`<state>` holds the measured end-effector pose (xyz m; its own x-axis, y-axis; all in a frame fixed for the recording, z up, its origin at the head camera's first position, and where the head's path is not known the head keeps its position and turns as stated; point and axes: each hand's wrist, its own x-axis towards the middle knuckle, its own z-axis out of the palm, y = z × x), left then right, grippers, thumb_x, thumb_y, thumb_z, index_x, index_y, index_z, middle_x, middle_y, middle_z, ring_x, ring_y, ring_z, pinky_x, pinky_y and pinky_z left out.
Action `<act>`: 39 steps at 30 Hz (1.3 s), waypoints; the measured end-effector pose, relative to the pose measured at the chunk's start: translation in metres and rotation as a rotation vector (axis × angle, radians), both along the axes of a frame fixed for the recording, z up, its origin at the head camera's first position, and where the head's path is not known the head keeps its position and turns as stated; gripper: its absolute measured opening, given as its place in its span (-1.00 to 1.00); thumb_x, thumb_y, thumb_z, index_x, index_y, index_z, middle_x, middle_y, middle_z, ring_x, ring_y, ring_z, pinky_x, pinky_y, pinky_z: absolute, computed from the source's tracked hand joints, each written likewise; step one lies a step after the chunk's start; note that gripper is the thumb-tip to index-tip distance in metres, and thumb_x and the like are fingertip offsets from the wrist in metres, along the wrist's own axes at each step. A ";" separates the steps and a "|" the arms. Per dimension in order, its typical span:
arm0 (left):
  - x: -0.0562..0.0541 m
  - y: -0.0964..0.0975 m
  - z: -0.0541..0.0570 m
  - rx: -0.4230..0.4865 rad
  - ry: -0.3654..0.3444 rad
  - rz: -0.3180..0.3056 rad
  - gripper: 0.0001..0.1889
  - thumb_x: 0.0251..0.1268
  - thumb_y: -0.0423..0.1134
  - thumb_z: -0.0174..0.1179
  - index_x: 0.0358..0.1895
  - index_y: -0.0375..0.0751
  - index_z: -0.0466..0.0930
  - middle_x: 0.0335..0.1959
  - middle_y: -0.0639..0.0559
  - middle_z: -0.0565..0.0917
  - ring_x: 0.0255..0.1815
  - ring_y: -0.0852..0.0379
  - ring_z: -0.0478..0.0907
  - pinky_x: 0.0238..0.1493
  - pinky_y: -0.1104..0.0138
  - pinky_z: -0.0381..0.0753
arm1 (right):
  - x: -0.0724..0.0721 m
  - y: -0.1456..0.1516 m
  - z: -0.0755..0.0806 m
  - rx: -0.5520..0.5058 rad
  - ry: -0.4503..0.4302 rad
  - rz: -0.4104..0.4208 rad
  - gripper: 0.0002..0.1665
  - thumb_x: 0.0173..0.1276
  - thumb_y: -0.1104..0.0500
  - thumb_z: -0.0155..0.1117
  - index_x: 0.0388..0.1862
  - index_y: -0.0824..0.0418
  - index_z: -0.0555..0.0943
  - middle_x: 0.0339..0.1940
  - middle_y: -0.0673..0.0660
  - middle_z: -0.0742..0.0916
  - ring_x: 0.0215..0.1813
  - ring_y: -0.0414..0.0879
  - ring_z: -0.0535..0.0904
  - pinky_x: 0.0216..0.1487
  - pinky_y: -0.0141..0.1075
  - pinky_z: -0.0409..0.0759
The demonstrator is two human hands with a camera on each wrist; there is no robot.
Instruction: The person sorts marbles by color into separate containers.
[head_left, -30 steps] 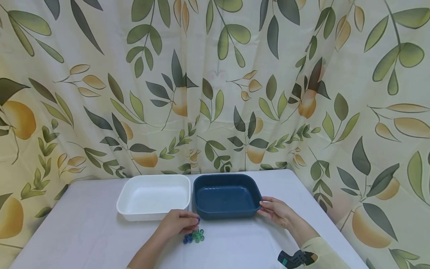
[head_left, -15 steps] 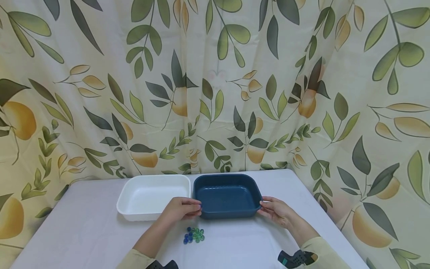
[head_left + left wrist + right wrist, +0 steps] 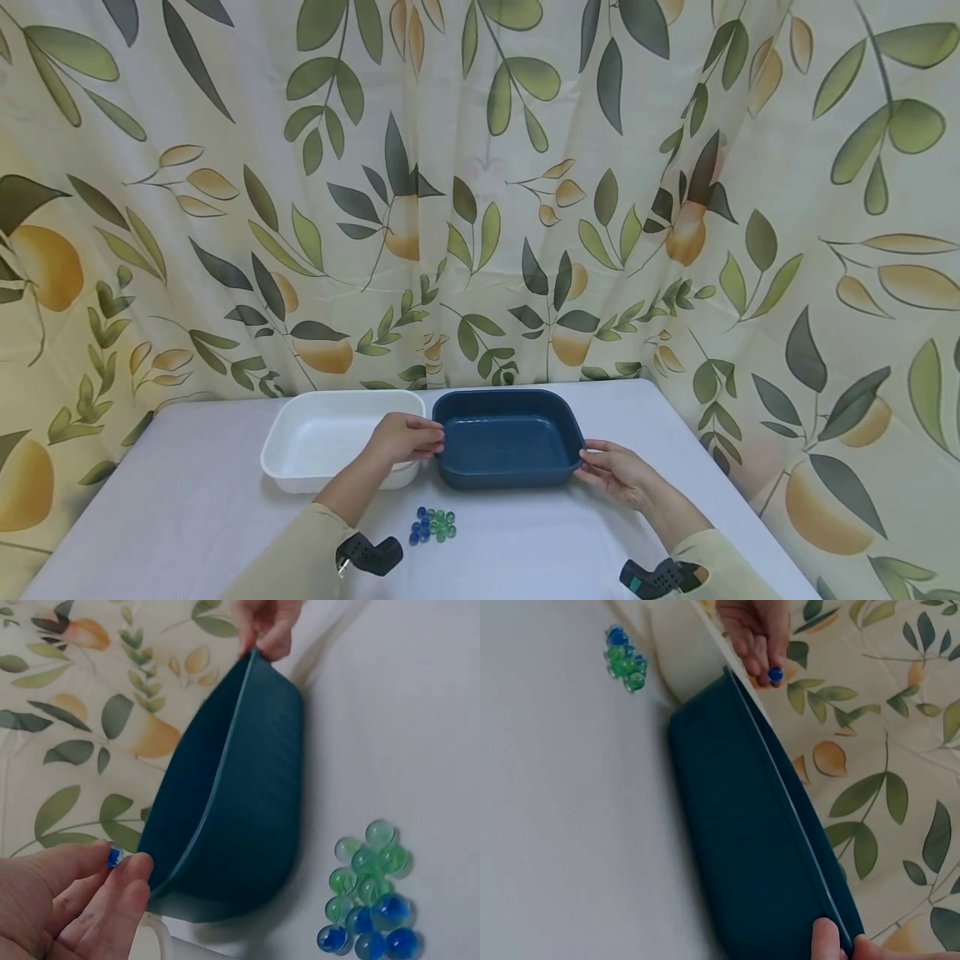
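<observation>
My left hand (image 3: 402, 437) pinches a blue glass marble (image 3: 114, 857) between thumb and fingertips. In the head view it overlaps the right end of the white tray (image 3: 303, 454), with its fingertips at the left rim of the dark blue tray (image 3: 510, 446). The right wrist view shows that same marble (image 3: 775, 673) beyond the blue tray's far corner. At the opposite end, my right hand (image 3: 618, 473) grips the blue tray's rim with thumb and fingers. Several green marbles (image 3: 366, 859) and blue marbles (image 3: 391, 911) lie clustered on the cloth before the trays.
Both trays stand side by side near the back of a table under a white cloth (image 3: 540, 550). Behind it hangs a curtain (image 3: 480, 208) printed with leaves and fruit. Dark devices are strapped at both wrists.
My left hand has moved away from the marble cluster, up and back to the blue tray's left rim, with the blue marble in its fingers. The right hand stays in place on the tray.
</observation>
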<state>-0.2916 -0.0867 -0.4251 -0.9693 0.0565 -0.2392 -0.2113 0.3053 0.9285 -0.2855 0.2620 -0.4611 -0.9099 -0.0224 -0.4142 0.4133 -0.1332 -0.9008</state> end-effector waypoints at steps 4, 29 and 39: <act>-0.007 0.001 -0.001 0.000 -0.004 0.011 -0.76 0.31 -0.32 0.28 -0.06 -0.42 0.68 -0.31 -0.16 0.78 -0.29 0.06 0.76 -0.22 0.30 0.75 | 0.000 0.000 0.000 -0.001 -0.002 0.001 -0.34 0.48 0.41 0.05 0.47 0.49 0.09 -0.04 0.33 0.63 -0.16 -0.07 0.71 0.01 -0.20 0.70; -0.034 0.023 0.003 0.018 -0.055 0.119 -0.82 0.20 -0.45 0.30 -0.17 -0.51 0.67 -0.29 -0.29 0.76 -0.32 0.01 0.77 -0.36 0.37 0.74 | 0.000 0.000 -0.001 0.005 0.014 0.019 -0.33 0.46 0.40 0.08 0.47 0.50 0.10 -0.03 0.33 0.64 -0.13 -0.06 0.71 0.02 -0.20 0.70; -0.054 0.027 -0.003 0.011 -0.121 0.224 -0.80 0.11 -0.50 0.35 -0.19 -0.50 0.62 -0.38 -0.27 0.76 -0.44 0.04 0.76 -0.43 0.39 0.72 | 0.001 0.002 -0.002 -0.002 0.009 0.015 -0.29 0.45 0.39 0.10 0.48 0.49 0.08 -0.03 0.33 0.64 -0.13 -0.06 0.71 0.04 -0.19 0.69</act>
